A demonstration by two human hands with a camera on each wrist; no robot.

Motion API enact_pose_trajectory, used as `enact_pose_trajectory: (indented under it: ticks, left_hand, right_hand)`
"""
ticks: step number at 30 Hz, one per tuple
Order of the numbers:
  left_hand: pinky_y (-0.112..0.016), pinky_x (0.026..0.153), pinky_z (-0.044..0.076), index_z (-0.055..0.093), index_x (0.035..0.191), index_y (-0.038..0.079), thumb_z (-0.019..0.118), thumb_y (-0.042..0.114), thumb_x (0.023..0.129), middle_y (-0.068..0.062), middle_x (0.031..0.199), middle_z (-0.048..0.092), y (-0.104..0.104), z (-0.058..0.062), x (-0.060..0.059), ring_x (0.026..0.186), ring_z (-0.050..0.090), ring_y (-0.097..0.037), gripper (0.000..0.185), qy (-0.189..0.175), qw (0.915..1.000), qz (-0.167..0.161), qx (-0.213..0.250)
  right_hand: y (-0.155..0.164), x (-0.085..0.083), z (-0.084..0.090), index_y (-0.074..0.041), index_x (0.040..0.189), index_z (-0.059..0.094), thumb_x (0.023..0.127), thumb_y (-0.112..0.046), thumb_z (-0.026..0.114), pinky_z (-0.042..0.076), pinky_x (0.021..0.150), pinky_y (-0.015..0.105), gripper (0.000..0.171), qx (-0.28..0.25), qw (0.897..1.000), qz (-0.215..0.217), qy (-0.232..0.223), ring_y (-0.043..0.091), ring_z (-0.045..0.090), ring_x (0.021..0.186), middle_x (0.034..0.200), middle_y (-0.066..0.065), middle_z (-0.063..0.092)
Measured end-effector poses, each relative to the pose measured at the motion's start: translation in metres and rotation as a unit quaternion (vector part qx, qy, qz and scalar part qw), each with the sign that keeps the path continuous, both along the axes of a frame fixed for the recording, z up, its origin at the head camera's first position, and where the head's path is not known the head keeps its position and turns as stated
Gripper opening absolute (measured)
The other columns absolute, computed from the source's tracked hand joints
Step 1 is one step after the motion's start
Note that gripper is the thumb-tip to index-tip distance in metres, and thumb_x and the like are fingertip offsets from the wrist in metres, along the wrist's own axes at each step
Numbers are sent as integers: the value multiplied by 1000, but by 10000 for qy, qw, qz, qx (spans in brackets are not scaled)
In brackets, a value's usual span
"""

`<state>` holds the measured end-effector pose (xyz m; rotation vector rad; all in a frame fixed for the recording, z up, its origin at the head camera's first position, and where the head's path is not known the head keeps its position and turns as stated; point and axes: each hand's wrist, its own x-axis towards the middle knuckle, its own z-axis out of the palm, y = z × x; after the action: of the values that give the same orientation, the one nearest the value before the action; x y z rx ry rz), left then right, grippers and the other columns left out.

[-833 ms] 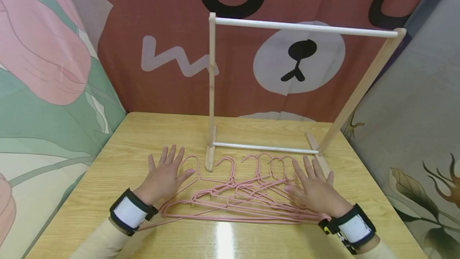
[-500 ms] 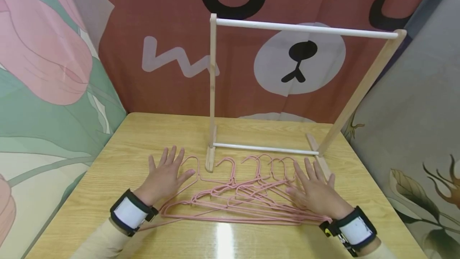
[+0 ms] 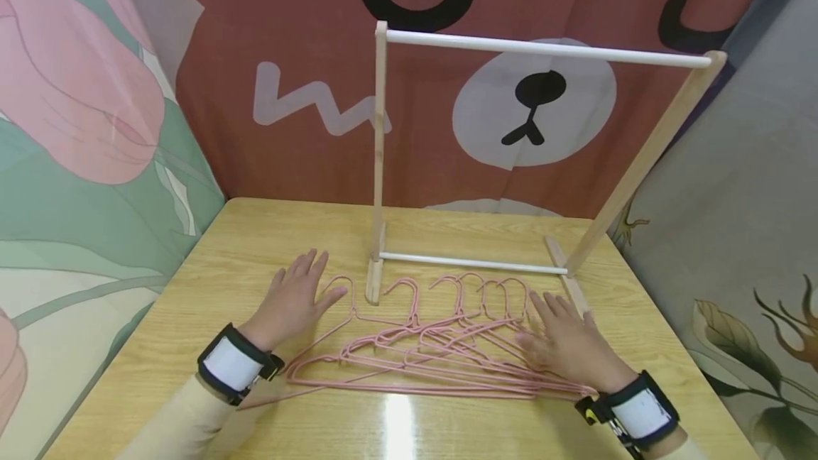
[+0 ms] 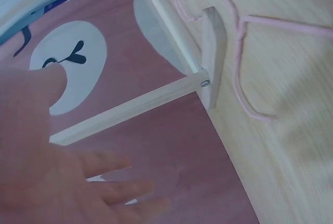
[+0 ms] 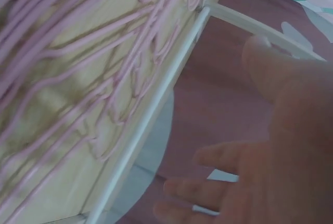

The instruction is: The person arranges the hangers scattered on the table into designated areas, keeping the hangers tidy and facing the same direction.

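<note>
Left hand [image 3: 287, 307] is spread, its thumb near the leftmost hook of the pink hangers [image 3: 456, 357]. Right hand [image 3: 571, 346], fingers extended, overlaps their right side in the head view; contact cannot be determined. Hangers lie heaped on the table [image 3: 300, 226], mainly between both hands.

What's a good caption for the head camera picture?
Left hand and right hand near pink hangers, white-barred rack behind.
</note>
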<state>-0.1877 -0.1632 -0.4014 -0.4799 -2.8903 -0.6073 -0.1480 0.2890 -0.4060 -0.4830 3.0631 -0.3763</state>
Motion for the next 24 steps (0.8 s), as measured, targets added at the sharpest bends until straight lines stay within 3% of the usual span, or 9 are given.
enact_pose_trajectory:
  ticks: [3, 5, 9, 14, 19, 24]
  left_hand:
    - [-65, 109, 37, 37, 150, -11, 60, 40, 103, -36, 151, 39, 1, 6, -10, 137, 42, -52, 73, 160, 9990, -70, 400]
    - [-61, 108, 41, 39, 149, -11, 62, 36, 103, -35, 149, 43, 2, 12, -17, 135, 46, -50, 70, 195, 9968, -101, 767]
    - [-58, 106, 44, 41, 148, -8, 62, 28, 104, -29, 147, 47, 5, 31, -27, 132, 50, -44, 61, 225, 9876, -214, 1540]
    - [-55, 100, 48, 45, 146, -5, 61, 22, 104, -24, 144, 52, 14, 55, -43, 126, 55, -41, 52, 604, 9700, -496, 2304]
    - [-52, 98, 51, 43, 149, -4, 59, 20, 105, -22, 139, 54, 22, 70, -62, 126, 55, -35, 52, 775, 9563, -637, 2747]
    - [-49, 104, 48, 39, 152, -4, 59, 19, 105, -24, 142, 52, 30, 75, -82, 131, 52, -36, 56, 793, 9430, -633, 3169]
  right_hand:
    - [9, 3, -2, 5, 146, 49, 100, -47, 63, 47, 92, 69, 71, -21, 9998, 8, 202, 51, 57, 121, 136, 34, 56]
    - [16, 5, -3, 4, 137, 59, 99, -44, 66, 55, 83, 59, 62, -95, 9998, -52, 179, 45, 65, 110, 127, 29, 64]
    - [33, 8, -5, 1, 123, 68, 98, -40, 68, 58, 71, 51, 49, 13, 9994, -318, -143, 34, 71, 95, 113, 19, 72]
    - [53, 7, -11, 2, 117, 70, 98, -32, 69, 57, 67, 46, 39, 152, 9979, -401, -476, 25, 70, 83, 99, 11, 74]
    - [67, 6, -17, 4, 118, 69, 97, -28, 69, 57, 65, 42, 38, 194, 9968, -403, -669, 19, 68, 77, 99, 12, 74]
    - [79, 2, -23, 6, 123, 65, 98, -26, 68, 57, 66, 46, 40, 232, 9964, -499, -640, 25, 69, 81, 108, 20, 72]
